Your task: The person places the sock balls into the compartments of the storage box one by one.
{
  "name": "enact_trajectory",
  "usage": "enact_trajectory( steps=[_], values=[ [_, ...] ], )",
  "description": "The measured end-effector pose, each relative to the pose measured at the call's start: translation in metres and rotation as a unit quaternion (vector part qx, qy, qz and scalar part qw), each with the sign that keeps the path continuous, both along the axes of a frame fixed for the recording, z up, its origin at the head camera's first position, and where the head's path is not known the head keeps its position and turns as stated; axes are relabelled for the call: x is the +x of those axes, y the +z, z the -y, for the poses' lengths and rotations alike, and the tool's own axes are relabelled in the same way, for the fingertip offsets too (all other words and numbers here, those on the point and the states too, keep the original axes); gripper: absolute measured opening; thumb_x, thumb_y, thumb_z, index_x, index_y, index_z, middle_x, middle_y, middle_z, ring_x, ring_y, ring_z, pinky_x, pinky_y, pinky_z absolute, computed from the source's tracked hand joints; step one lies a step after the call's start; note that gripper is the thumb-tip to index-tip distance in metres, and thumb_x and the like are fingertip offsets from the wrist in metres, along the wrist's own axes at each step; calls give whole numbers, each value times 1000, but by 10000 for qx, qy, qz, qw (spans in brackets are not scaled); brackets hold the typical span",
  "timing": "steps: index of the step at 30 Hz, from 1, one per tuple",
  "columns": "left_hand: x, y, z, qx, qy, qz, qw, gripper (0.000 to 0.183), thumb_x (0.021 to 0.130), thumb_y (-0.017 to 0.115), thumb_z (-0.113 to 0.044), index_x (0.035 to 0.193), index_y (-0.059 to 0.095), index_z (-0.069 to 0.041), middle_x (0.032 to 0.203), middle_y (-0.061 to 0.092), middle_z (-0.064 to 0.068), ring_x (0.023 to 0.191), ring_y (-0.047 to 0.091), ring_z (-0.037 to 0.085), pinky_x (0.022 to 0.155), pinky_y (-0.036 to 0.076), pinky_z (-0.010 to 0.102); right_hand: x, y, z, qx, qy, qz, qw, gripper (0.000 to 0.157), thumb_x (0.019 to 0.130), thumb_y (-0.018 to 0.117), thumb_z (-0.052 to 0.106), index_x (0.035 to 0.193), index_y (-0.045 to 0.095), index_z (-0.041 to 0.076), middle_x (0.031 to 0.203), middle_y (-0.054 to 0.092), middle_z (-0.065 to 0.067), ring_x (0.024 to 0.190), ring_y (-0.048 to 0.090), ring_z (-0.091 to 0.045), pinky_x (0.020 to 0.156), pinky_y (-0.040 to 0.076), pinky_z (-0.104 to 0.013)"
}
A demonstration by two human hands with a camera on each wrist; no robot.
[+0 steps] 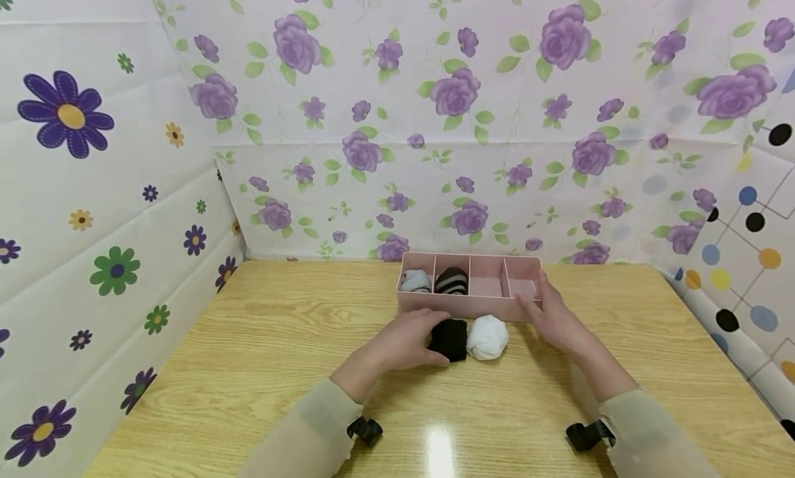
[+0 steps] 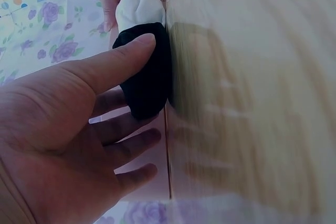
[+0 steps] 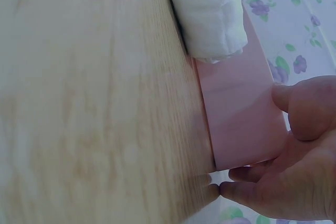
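Note:
A pink box (image 1: 459, 304) with divided compartments stands on the table. Its leftmost compartment contains a light grey rolled sock (image 1: 415, 281); a dark striped rolled sock (image 1: 451, 281) sits beside that one. In front of the box lie a black rolled sock (image 1: 448, 340) and, touching its right side, a white rolled sock (image 1: 487, 337). My left hand (image 1: 406, 340) holds the black sock between thumb and fingers, the thumb (image 2: 131, 56) across it in the left wrist view. My right hand (image 1: 555, 319) grips the box's right end, thumb at the front rim, fingers around the end wall.
The wooden table (image 1: 298, 367) reaches back to a wall covering (image 1: 397, 119) with purple flowers. Patterned sheets also hang at left (image 1: 112, 209) and right (image 1: 751, 257). The two compartments at the box's right hold no socks. Black straps with small devices (image 1: 365, 431) circle both wrists.

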State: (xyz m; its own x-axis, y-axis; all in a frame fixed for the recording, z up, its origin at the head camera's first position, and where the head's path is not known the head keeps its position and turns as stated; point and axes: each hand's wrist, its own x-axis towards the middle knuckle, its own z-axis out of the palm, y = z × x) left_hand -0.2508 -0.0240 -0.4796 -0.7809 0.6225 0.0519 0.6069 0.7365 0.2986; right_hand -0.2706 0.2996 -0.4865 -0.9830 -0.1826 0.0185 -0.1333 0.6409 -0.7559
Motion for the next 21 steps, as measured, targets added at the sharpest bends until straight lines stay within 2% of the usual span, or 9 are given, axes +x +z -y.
enact_trajectory(
  steps=[14,21],
  values=[
    [1,0,-3,-51,11,-195,9998,69,92,94,-39,149,66,-10,142,71,6,134,64,26,117,48,40,1,-2,0,-72,11,-22,10000,93,121,46,37,167,-19,-12,172,-8,-46,160,-2,-64,127,9,-75],
    [0,0,-3,9,11,-345,9994,63,94,92,-36,145,68,-9,139,73,7,134,64,28,119,46,45,0,-3,-1,-110,31,-41,9999,93,121,46,38,167,-18,-12,172,-8,-47,159,-2,-65,127,9,-76]
  ],
)
